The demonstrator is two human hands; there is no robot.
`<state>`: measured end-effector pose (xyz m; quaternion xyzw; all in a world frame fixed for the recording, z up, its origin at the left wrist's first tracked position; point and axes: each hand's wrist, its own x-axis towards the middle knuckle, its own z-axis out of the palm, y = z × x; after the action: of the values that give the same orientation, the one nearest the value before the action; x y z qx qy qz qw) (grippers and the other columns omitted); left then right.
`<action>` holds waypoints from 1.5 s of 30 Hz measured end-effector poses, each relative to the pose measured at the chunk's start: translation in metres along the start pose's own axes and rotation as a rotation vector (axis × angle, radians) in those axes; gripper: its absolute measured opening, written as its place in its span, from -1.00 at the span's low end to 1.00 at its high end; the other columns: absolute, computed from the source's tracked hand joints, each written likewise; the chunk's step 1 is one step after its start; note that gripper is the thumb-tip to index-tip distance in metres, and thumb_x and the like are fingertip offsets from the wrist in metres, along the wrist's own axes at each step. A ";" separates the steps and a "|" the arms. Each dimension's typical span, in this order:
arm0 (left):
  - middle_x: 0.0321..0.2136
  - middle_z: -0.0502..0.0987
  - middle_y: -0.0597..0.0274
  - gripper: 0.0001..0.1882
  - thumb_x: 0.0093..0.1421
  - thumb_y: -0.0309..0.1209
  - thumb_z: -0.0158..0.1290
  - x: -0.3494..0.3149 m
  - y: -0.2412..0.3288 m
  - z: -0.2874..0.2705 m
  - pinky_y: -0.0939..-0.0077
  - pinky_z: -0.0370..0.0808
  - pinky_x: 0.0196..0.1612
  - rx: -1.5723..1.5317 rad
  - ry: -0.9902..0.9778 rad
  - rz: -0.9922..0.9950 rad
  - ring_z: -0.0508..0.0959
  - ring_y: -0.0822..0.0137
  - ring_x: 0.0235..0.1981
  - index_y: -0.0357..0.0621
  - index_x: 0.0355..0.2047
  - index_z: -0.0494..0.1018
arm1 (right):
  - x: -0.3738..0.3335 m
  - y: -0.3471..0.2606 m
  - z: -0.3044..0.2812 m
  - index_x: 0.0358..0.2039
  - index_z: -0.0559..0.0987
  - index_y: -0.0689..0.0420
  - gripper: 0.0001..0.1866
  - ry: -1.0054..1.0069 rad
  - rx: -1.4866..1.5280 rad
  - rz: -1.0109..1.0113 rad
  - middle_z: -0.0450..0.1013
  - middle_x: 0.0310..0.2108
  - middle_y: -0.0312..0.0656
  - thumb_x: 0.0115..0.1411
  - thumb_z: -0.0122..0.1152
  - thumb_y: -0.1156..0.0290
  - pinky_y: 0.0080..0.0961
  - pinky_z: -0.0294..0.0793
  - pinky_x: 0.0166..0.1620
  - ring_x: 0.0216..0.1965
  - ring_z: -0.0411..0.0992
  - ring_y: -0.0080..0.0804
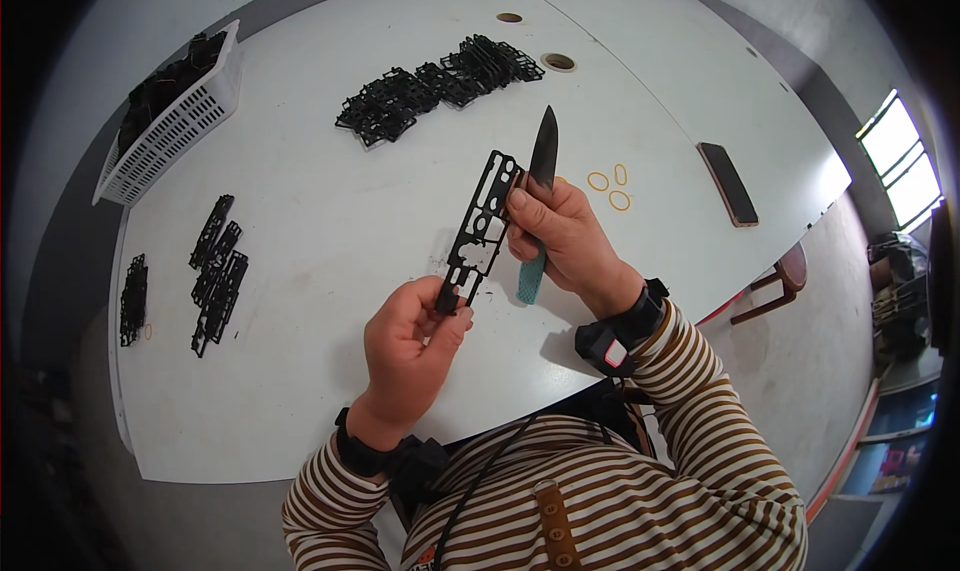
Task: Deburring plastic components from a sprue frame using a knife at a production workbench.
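My left hand point(408, 343) pinches the lower end of a flat black plastic frame point(478, 233) full of cut-out openings. The frame is held tilted above the table, its top leaning right. In my right hand point(568, 233) is a knife point(543, 149) with a dark blade pointing up and away and a teal handle that shows below the palm. My right thumb lies at the upper right edge of the frame, close to the blade's base. Whether the blade touches the plastic I cannot tell.
A pile of black frames point(430, 91) lies at the far middle, smaller stacks point(218, 276) at the left. A white basket point(180, 126) with dark contents stands far left. Yellow rubber bands point(598, 182) and a phone point(728, 184) lie on the right of the white table point(300, 411).
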<state>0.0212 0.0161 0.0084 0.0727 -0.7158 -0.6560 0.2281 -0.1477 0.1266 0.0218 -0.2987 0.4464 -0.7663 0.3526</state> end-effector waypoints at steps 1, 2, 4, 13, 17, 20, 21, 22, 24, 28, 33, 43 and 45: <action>-0.45 0.43 0.24 -0.79 0.06 -0.61 -0.01 -0.001 -0.002 -0.001 0.66 0.46 -0.32 0.110 -0.018 0.064 0.45 0.53 -0.46 -0.33 -0.26 0.29 | 0.000 0.001 -0.001 -0.45 0.35 0.14 -0.85 -0.007 0.001 0.001 0.26 -0.64 -0.39 0.20 -0.05 0.36 -0.73 0.17 -0.58 -0.69 0.15 -0.70; -0.45 0.43 0.24 -0.79 0.06 -0.61 -0.01 -0.001 -0.003 -0.001 0.66 0.46 -0.32 0.110 -0.018 0.064 0.45 0.53 -0.46 -0.33 -0.26 0.29 | 0.000 0.001 -0.001 -0.45 0.35 0.14 -0.85 -0.013 0.002 0.002 0.26 -0.64 -0.39 0.20 -0.05 0.36 -0.73 0.16 -0.59 -0.69 0.15 -0.70; -0.45 0.43 0.24 -0.80 0.06 -0.62 -0.01 0.000 -0.003 -0.001 0.66 0.46 -0.34 0.155 -0.025 0.097 0.45 0.53 -0.46 -0.33 -0.26 0.29 | 0.001 0.002 -0.002 -0.45 0.36 0.14 -0.85 -0.020 0.002 0.002 0.26 -0.64 -0.39 0.20 -0.05 0.36 -0.73 0.16 -0.59 -0.69 0.15 -0.70; -0.50 0.41 0.29 -0.80 0.06 -0.59 0.02 0.008 0.010 0.000 0.66 0.46 -0.42 -0.397 0.015 -0.278 0.45 0.53 -0.53 -0.33 -0.29 0.30 | 0.001 0.000 0.001 -0.49 0.36 0.16 -0.79 -0.008 -0.003 0.079 0.26 -0.70 -0.39 0.22 -0.09 0.32 -0.73 0.15 -0.62 -0.74 0.13 -0.71; -0.50 0.42 0.27 -0.82 0.07 -0.58 0.00 0.009 0.010 -0.001 0.63 0.49 -0.41 -0.487 -0.003 -0.344 0.46 0.51 -0.53 -0.31 -0.30 0.30 | 0.001 0.001 0.000 -0.50 0.36 0.17 -0.76 0.028 -0.029 0.106 0.26 -0.72 -0.39 0.23 -0.09 0.30 -0.74 0.14 -0.63 -0.75 0.13 -0.71; -0.50 0.42 0.26 -0.85 0.07 -0.57 0.00 0.011 0.010 -0.001 0.62 0.49 -0.42 -0.541 -0.012 -0.394 0.46 0.50 -0.55 -0.29 -0.32 0.31 | 0.002 0.002 0.000 -0.51 0.36 0.17 -0.76 0.029 -0.040 0.116 0.25 -0.72 -0.39 0.22 -0.09 0.30 -0.75 0.14 -0.64 -0.75 0.13 -0.71; -0.50 0.42 0.26 -0.86 0.07 -0.56 -0.01 0.011 0.010 -0.001 0.62 0.49 -0.43 -0.568 -0.016 -0.419 0.45 0.50 -0.55 -0.28 -0.33 0.31 | 0.002 0.003 0.000 -0.51 0.37 0.17 -0.75 0.029 -0.050 0.116 0.25 -0.72 -0.39 0.22 -0.08 0.30 -0.75 0.14 -0.64 -0.75 0.13 -0.72; -0.50 0.42 0.26 -0.86 0.07 -0.56 -0.01 0.011 0.010 -0.001 0.62 0.49 -0.43 -0.568 -0.016 -0.419 0.45 0.50 -0.55 -0.28 -0.33 0.31 | 0.001 0.003 0.000 -0.52 0.37 0.17 -0.75 0.030 -0.059 0.116 0.25 -0.72 -0.39 0.22 -0.08 0.30 -0.76 0.13 -0.64 -0.75 0.13 -0.72; -0.51 0.43 0.25 -0.87 0.07 -0.55 -0.01 0.013 0.011 -0.002 0.62 0.49 -0.44 -0.591 -0.012 -0.472 0.46 0.49 -0.56 -0.26 -0.35 0.31 | 0.001 0.003 0.001 -0.52 0.37 0.17 -0.75 0.030 -0.069 0.116 0.25 -0.72 -0.39 0.22 -0.08 0.29 -0.76 0.13 -0.65 -0.75 0.13 -0.72; -0.52 0.43 0.26 -0.88 0.07 -0.54 0.00 0.016 0.012 -0.002 0.63 0.48 -0.46 -0.608 -0.009 -0.551 0.46 0.50 -0.57 -0.24 -0.37 0.31 | 0.001 0.004 0.004 -0.52 0.38 0.17 -0.76 0.027 -0.133 0.099 0.24 -0.72 -0.39 0.22 -0.07 0.30 -0.77 0.13 -0.65 -0.75 0.12 -0.72; -0.53 0.43 0.27 -0.91 0.07 -0.54 -0.01 0.015 0.006 -0.004 0.65 0.43 -0.52 -0.561 -0.055 -0.605 0.44 0.50 -0.59 -0.20 -0.39 0.32 | 0.000 0.005 0.006 -0.51 0.38 0.17 -0.78 -0.039 -0.182 0.117 0.24 -0.71 -0.40 0.21 -0.06 0.32 -0.78 0.12 -0.65 -0.74 0.11 -0.72; -0.53 0.44 0.28 -0.93 0.06 -0.55 -0.01 0.011 0.002 -0.001 0.67 0.34 -0.54 -0.674 -0.011 -0.600 0.40 0.51 -0.61 -0.18 -0.41 0.34 | -0.001 0.009 0.004 -0.43 0.35 0.18 -0.82 -0.158 -0.130 0.042 0.21 -0.65 -0.39 0.23 -0.10 0.35 -0.77 0.15 -0.59 -0.69 0.12 -0.71; -0.53 0.44 0.28 -0.92 0.06 -0.56 -0.01 0.011 0.003 -0.003 0.67 0.34 -0.53 -0.625 -0.013 -0.563 0.40 0.51 -0.60 -0.20 -0.40 0.35 | -0.001 0.009 0.004 -0.43 0.35 0.18 -0.82 -0.165 -0.127 0.040 0.21 -0.65 -0.39 0.23 -0.11 0.35 -0.77 0.15 -0.59 -0.69 0.12 -0.71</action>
<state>0.0128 0.0096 0.0138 0.1885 -0.4358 -0.8789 0.0463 -0.1418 0.1226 0.0151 -0.3736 0.4695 -0.7021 0.3836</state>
